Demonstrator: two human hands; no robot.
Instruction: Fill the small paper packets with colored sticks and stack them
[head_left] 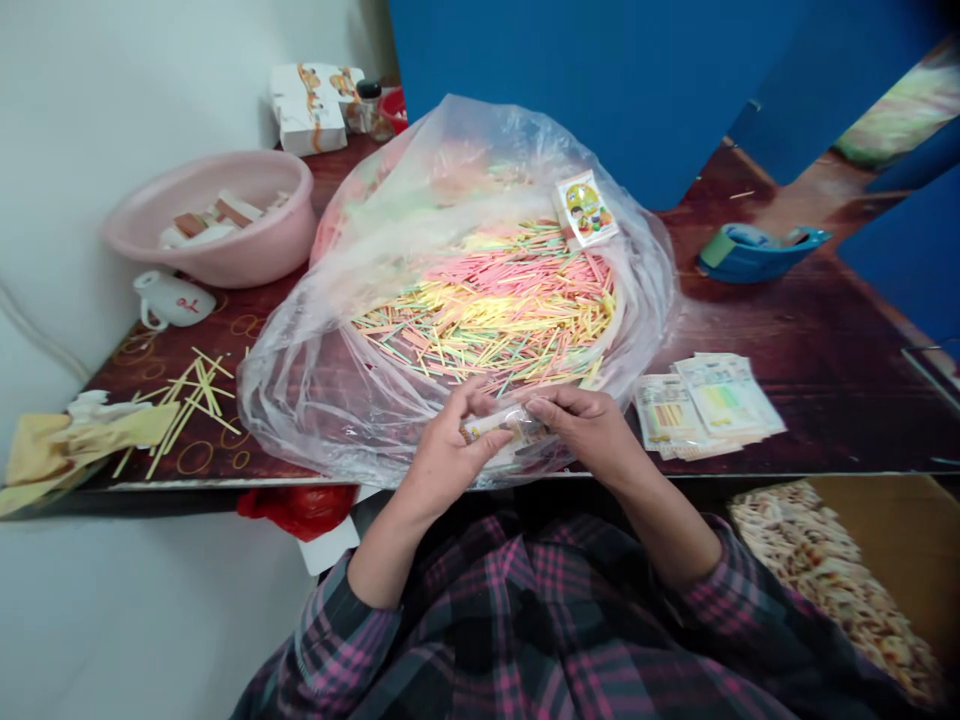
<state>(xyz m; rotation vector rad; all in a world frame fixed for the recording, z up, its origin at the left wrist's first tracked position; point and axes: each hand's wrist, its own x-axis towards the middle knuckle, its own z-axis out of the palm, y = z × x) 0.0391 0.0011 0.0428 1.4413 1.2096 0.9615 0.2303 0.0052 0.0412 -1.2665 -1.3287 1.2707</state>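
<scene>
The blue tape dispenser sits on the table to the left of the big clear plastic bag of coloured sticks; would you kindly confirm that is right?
Not quite: the blue tape dispenser sits on the table to the right of the big clear plastic bag of coloured sticks, as the head view shows.

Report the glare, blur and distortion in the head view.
Head view: glare streaks the clear plastic bag; wide-angle distortion stretches the pink basin at left; the left hand and right hand look fairly sharp, the small clear packet between them slightly soft.
</scene>
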